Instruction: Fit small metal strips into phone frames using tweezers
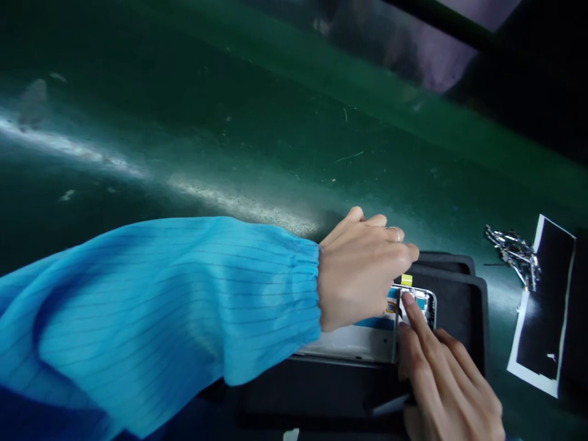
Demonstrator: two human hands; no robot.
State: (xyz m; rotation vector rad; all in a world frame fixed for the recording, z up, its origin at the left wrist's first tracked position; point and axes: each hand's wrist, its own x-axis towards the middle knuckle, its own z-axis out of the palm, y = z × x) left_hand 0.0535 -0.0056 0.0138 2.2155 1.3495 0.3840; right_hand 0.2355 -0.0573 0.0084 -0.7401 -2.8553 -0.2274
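Note:
A phone frame (367,344) with its inner side up lies on a black padded tray (459,312). Blue and silver parts and a small yellow tab (407,280) show at its right end. My left hand (362,269), in a blue striped sleeve, reaches across the frame with its fingers curled; the fingertips are hidden beneath it. On the frame's right end rests the index fingertip of my right hand (445,373), with its other fingers bent close together. A dark, blurred, stick-like object (390,405) juts out under the right palm; whether that hand grips it is unclear.
To the right, a pile of small metal pieces (514,254) lies beside a black sheet with a white border (544,306). The green tabletop (206,122) stretches behind the tray. A whitish scrap (291,435) shows at the bottom edge.

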